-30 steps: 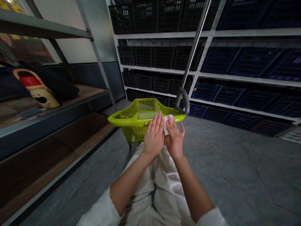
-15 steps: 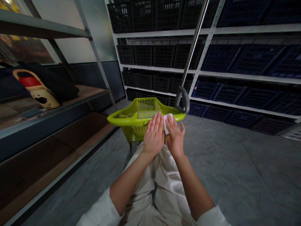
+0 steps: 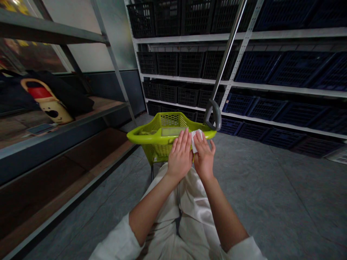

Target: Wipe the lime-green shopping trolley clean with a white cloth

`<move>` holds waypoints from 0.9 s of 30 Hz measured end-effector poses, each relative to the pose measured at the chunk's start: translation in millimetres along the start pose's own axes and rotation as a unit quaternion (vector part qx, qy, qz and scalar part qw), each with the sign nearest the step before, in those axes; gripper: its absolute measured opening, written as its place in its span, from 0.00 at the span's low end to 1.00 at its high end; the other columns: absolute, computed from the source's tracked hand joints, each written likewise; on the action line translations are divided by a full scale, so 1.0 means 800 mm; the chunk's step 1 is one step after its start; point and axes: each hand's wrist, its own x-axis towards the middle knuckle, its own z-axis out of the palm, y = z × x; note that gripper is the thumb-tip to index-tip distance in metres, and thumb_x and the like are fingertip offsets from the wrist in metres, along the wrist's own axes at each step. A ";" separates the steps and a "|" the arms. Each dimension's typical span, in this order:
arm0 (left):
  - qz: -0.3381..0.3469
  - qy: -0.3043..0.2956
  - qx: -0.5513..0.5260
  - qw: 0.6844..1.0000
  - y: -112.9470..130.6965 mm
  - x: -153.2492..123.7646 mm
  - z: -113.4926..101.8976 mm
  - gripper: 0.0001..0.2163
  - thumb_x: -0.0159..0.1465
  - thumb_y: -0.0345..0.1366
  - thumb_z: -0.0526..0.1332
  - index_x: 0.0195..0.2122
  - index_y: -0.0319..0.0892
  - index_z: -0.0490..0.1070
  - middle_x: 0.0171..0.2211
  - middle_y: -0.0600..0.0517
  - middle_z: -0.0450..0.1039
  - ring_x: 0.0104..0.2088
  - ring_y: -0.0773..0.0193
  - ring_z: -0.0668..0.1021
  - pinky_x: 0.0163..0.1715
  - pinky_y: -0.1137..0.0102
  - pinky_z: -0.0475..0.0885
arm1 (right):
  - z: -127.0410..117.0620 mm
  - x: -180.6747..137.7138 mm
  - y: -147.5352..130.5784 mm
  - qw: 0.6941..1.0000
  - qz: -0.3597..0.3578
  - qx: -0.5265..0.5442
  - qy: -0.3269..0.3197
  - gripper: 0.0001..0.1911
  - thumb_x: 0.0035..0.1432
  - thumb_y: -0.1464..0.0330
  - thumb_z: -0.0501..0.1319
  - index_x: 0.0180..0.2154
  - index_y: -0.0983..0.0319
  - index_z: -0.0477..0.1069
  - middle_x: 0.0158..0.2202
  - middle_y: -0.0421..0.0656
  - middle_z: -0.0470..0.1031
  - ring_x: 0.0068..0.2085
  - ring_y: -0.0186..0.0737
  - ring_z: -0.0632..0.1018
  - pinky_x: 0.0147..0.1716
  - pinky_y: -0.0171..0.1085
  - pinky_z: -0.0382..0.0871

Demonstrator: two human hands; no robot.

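My left hand (image 3: 180, 156) is held flat with fingers straight and together, just in front of the near rim of a lime-green shopping basket (image 3: 151, 135). My right hand (image 3: 204, 157) presses a small white wipe (image 3: 195, 139) against the left hand's fingers, its own fingers curled over the wipe. Both hands hover over the basket's near edge, below its grey handle (image 3: 214, 116), whose metal pole rises up and to the right.
Metal shelves with several dark plastic crates (image 3: 189, 65) line the back wall. A shelf on the left holds a cream and red bag (image 3: 47, 103) and dark bags. Grey floor (image 3: 271, 187) spreads to the right. My white-clad legs show below the hands.
The view has shifted slightly; the hands stay together over the basket rim, with the right hand's thumb drawn in closer to the wipe.
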 end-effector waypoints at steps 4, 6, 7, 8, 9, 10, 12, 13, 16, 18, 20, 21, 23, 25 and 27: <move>-0.001 -0.003 0.002 1.000 -0.002 -0.001 -0.003 0.29 0.72 0.37 0.47 0.72 0.31 0.43 0.73 0.45 0.41 0.73 0.56 0.46 0.70 0.57 0.50 | -0.007 -0.002 0.012 1.000 -0.019 0.004 -0.019 0.42 0.52 0.81 0.47 0.68 0.53 0.55 0.67 0.43 0.64 0.69 0.39 0.61 0.68 0.53 0.44; 0.000 -0.005 0.002 1.000 -0.003 -0.002 -0.004 0.29 0.72 0.38 0.47 0.72 0.31 0.43 0.73 0.45 0.41 0.73 0.56 0.46 0.70 0.57 0.50 | -0.008 -0.004 0.029 1.000 0.016 0.001 0.002 0.43 0.50 0.82 0.46 0.67 0.52 0.56 0.67 0.43 0.64 0.69 0.39 0.62 0.68 0.55 0.45; 0.000 -0.006 0.001 1.000 -0.002 -0.002 -0.004 0.30 0.72 0.38 0.47 0.72 0.31 0.43 0.73 0.45 0.41 0.73 0.57 0.46 0.70 0.58 0.50 | -0.006 -0.004 0.035 0.999 0.040 0.001 0.018 0.44 0.49 0.82 0.46 0.67 0.52 0.57 0.67 0.43 0.64 0.69 0.40 0.62 0.67 0.55 0.47; 0.001 -0.006 0.001 1.000 -0.002 -0.002 -0.004 0.30 0.72 0.38 0.47 0.72 0.31 0.43 0.73 0.45 0.41 0.73 0.57 0.46 0.70 0.58 0.50 | -0.005 -0.005 0.039 0.997 0.063 0.001 0.033 0.44 0.49 0.82 0.46 0.66 0.53 0.58 0.67 0.44 0.64 0.69 0.41 0.63 0.67 0.56 0.48; 0.001 -0.006 0.001 1.000 -0.002 -0.002 -0.004 0.30 0.72 0.38 0.47 0.72 0.31 0.43 0.73 0.45 0.41 0.73 0.56 0.45 0.70 0.58 0.50 | -0.003 -0.005 0.040 0.996 0.081 -0.001 0.046 0.44 0.49 0.82 0.46 0.66 0.53 0.59 0.67 0.44 0.64 0.69 0.42 0.63 0.66 0.56 0.49; 0.000 -0.006 0.001 1.000 -0.001 -0.001 -0.003 0.30 0.72 0.38 0.47 0.72 0.31 0.42 0.73 0.45 0.40 0.73 0.56 0.45 0.70 0.57 0.50 | -0.001 -0.004 0.037 0.994 0.090 -0.004 0.053 0.43 0.49 0.81 0.46 0.66 0.53 0.59 0.67 0.45 0.64 0.69 0.42 0.63 0.66 0.57 0.50; -0.002 -0.004 0.001 1.000 0.000 -0.001 -0.002 0.30 0.72 0.38 0.47 0.72 0.31 0.42 0.73 0.44 0.40 0.73 0.56 0.45 0.70 0.57 0.50 | 0.001 -0.003 0.025 0.996 0.074 -0.007 0.044 0.43 0.50 0.81 0.46 0.67 0.53 0.58 0.67 0.45 0.64 0.69 0.42 0.63 0.66 0.56 0.49; -0.003 -0.003 0.001 1.000 0.000 -0.001 -0.001 0.30 0.72 0.38 0.47 0.72 0.31 0.41 0.73 0.45 0.40 0.73 0.56 0.45 0.70 0.57 0.50 | 0.001 -0.001 0.017 0.998 0.049 -0.006 0.031 0.42 0.51 0.81 0.47 0.68 0.53 0.56 0.67 0.45 0.64 0.69 0.41 0.62 0.67 0.55 0.49; -0.003 0.001 0.003 1.000 -0.002 -0.002 0.001 0.31 0.71 0.36 0.48 0.72 0.32 0.40 0.73 0.45 0.40 0.73 0.56 0.45 0.70 0.56 0.50 | -0.004 0.001 0.003 0.999 -0.030 0.008 -0.017 0.41 0.54 0.80 0.48 0.68 0.55 0.54 0.68 0.45 0.63 0.70 0.39 0.60 0.67 0.52 0.47; -0.001 0.000 0.003 1.000 -0.003 -0.003 0.000 0.30 0.71 0.36 0.47 0.72 0.32 0.41 0.73 0.45 0.41 0.73 0.56 0.46 0.70 0.57 0.50 | -0.009 0.002 0.006 0.998 -0.055 0.010 -0.032 0.40 0.54 0.80 0.48 0.68 0.55 0.54 0.68 0.45 0.63 0.70 0.39 0.59 0.68 0.52 0.46; -0.001 0.000 0.001 1.000 -0.004 -0.003 -0.002 0.30 0.72 0.37 0.47 0.72 0.32 0.41 0.73 0.45 0.41 0.73 0.56 0.46 0.70 0.57 0.50 | -0.012 0.001 0.017 0.998 -0.049 0.005 -0.026 0.41 0.53 0.81 0.48 0.68 0.54 0.55 0.68 0.44 0.63 0.70 0.39 0.60 0.68 0.53 0.45; -0.001 0.000 -0.001 1.000 -0.004 -0.003 -0.003 0.30 0.72 0.38 0.46 0.72 0.32 0.40 0.73 0.45 0.42 0.73 0.57 0.47 0.70 0.57 0.50 | -0.012 0.000 0.023 0.999 -0.035 0.002 -0.015 0.43 0.52 0.81 0.47 0.68 0.53 0.55 0.67 0.44 0.64 0.70 0.39 0.61 0.68 0.53 0.45; 0.001 0.001 -0.005 1.000 -0.003 -0.003 -0.004 0.30 0.72 0.39 0.46 0.72 0.33 0.39 0.73 0.45 0.42 0.73 0.57 0.47 0.70 0.58 0.51 | -0.008 -0.002 0.031 1.000 0.006 -0.004 0.012 0.45 0.49 0.82 0.47 0.68 0.52 0.55 0.67 0.43 0.64 0.69 0.40 0.62 0.67 0.54 0.46; 0.001 0.002 -0.008 1.000 -0.002 -0.002 -0.004 0.30 0.73 0.40 0.46 0.72 0.33 0.39 0.73 0.45 0.42 0.73 0.57 0.47 0.70 0.58 0.51 | -0.003 -0.003 0.029 0.999 0.042 -0.010 0.032 0.45 0.49 0.82 0.47 0.68 0.53 0.55 0.67 0.44 0.64 0.69 0.41 0.62 0.67 0.54 0.48; -0.002 0.001 -0.007 1.000 -0.002 -0.002 -0.004 0.30 0.73 0.40 0.46 0.72 0.32 0.40 0.73 0.45 0.42 0.73 0.57 0.46 0.70 0.58 0.50 | 0.000 -0.003 0.020 0.998 0.045 -0.011 0.032 0.44 0.50 0.81 0.47 0.68 0.53 0.55 0.68 0.45 0.63 0.70 0.41 0.61 0.67 0.54 0.48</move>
